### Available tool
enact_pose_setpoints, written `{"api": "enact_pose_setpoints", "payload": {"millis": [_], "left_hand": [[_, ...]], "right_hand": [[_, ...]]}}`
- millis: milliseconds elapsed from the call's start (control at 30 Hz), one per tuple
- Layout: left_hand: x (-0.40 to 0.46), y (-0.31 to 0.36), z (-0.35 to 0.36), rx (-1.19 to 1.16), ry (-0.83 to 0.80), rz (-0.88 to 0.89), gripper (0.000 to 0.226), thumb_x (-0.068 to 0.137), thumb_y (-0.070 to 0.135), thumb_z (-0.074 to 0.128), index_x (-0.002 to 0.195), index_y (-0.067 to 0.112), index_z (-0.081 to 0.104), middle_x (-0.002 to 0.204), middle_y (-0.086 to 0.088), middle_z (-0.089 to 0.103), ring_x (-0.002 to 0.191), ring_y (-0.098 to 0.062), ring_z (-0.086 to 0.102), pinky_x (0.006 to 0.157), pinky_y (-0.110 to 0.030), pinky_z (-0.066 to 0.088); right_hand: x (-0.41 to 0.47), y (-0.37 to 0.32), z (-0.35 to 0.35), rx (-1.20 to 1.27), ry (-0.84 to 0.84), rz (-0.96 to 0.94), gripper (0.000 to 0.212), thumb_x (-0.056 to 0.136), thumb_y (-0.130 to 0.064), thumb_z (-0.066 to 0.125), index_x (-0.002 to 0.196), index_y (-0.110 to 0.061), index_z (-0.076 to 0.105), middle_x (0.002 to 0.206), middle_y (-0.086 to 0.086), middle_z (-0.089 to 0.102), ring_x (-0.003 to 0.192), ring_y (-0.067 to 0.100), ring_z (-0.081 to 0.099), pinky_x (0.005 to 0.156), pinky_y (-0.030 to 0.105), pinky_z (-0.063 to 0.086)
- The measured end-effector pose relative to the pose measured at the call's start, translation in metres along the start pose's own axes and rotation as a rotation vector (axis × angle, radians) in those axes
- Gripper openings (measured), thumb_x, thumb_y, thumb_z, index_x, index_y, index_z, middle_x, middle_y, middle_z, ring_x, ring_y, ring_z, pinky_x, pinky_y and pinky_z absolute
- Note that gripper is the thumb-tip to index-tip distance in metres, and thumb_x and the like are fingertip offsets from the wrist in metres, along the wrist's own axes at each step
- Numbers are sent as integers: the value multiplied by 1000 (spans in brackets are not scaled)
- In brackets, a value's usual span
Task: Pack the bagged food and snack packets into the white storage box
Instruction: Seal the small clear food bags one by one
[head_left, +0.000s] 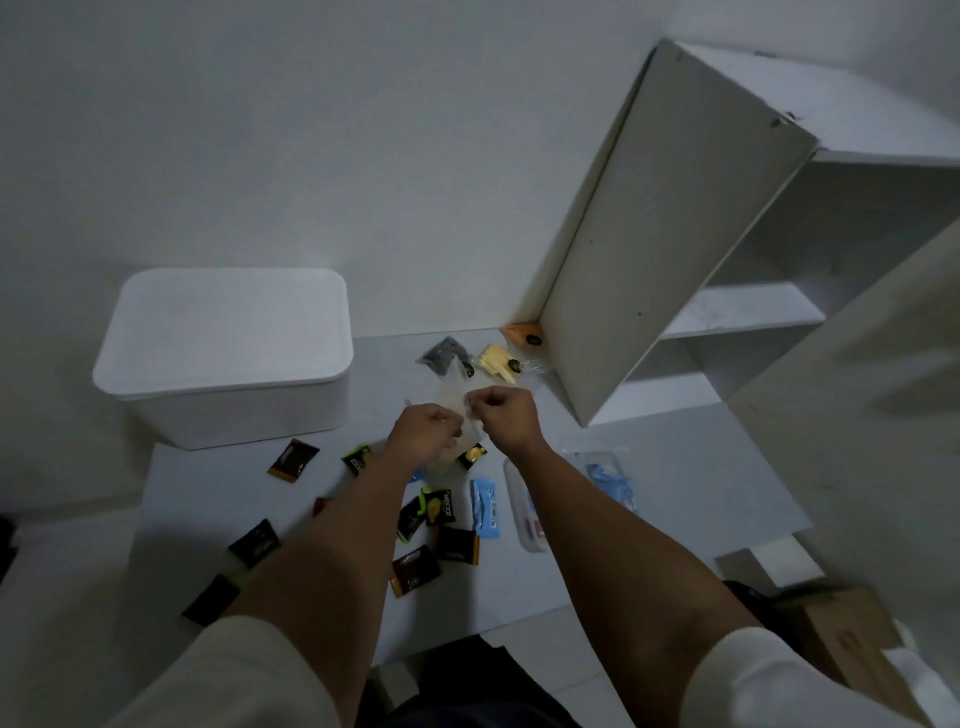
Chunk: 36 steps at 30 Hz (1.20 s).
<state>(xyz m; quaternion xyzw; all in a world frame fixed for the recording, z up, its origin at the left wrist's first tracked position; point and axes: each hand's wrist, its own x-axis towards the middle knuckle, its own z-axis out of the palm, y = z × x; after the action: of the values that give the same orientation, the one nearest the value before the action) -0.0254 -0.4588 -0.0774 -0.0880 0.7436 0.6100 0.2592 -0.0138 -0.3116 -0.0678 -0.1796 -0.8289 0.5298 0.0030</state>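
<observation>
- Both hands were over the mid bench (649, 467), close together, holding one clear bag (453, 402) w/ pale contents.
- Left hand (423, 434): fingers curled, pinching the bag's left edge.
- Right hand (501, 413): fingers curled, pinching the bag's top edge.
- White storage box (228, 358) sat at back left of the bench, lid on, well apart from the hands.
- Behind the hands: dark bagged food (441, 353) and yellow bagged food (496, 361), side by side.
- Snack packets lay scattered near the forearms, e.g. black-and-green packet (440, 506), brown packet (292, 460), blue packet (484, 506).
- Open white cabinet (675, 234) stood at right.
</observation>
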Motion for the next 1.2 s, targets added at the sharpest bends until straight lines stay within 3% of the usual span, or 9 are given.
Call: {"api": "enact_pose_setpoints", "payload": {"millis": [100,233,433,633,767,867,967,1100,1200], "left_hand": [[0,5,8,-70,38,-33,31,96,40,62,98,11,70,92,-6,76,83,-21,72,77,-34,54],[6,15,18,-105,97,-45,40,93,50,62,86,12,71,83,-8,78,79,-23,75,72,-33,56],[20,25,46,-15,181,-82,24,95,15,56,75,3,63,84,-20,76,80,-33,75,68,-35,59],[21,27,73,434,314,-17,37,84,39,58,64,10,66,64,-2,71,67,-20,68,70,-31,53],[22,35,74,524,405,-6,43,84,46,59,58,12,52,63,-3,56,68,-22,60,63,-30,45],[22,51,70,528,468,-25,39,84,45,60,69,10,61,70,-3,61,68,-18,59,62,-28,42],[19,61,63,469,534,1,33,86,50,61,86,17,62,83,4,64,81,-17,62,67,-29,44],[18,67,52,266,583,95,43,96,50,56,128,20,56,115,-5,66,103,-22,63,88,-35,49],[19,71,42,232,606,148,42,99,38,56,139,24,53,135,-6,60,121,-24,57,101,-37,44]], "right_hand": [[2,3,-7,-12,-34,-23,15,83,-5,73,95,-11,81,88,2,78,83,13,71,86,40,59],[10,11,-16,-27,-94,-74,15,78,-19,83,92,-14,82,86,-2,79,86,11,74,85,34,60],[24,26,-39,-79,-157,-97,11,81,-13,79,92,-13,81,87,-3,77,79,6,69,76,22,54],[54,46,-64,-250,-11,-104,22,91,-11,63,97,-24,79,105,-3,77,96,15,71,83,27,54],[77,36,-71,-257,-4,-143,29,95,-8,56,103,-23,79,120,4,72,105,24,68,81,26,49],[93,22,-69,-276,-115,-202,33,96,-6,54,110,-20,80,117,4,75,98,22,70,75,20,45],[106,8,-68,-241,-212,-252,34,93,-4,55,108,-19,81,113,4,77,100,20,71,82,22,53],[122,-11,-68,-115,-352,-250,24,90,-5,64,96,-17,83,104,0,79,98,14,71,93,36,58],[129,-25,-72,-49,-451,-243,16,90,-9,68,88,-14,83,98,-1,80,95,9,71,93,35,58]]}}
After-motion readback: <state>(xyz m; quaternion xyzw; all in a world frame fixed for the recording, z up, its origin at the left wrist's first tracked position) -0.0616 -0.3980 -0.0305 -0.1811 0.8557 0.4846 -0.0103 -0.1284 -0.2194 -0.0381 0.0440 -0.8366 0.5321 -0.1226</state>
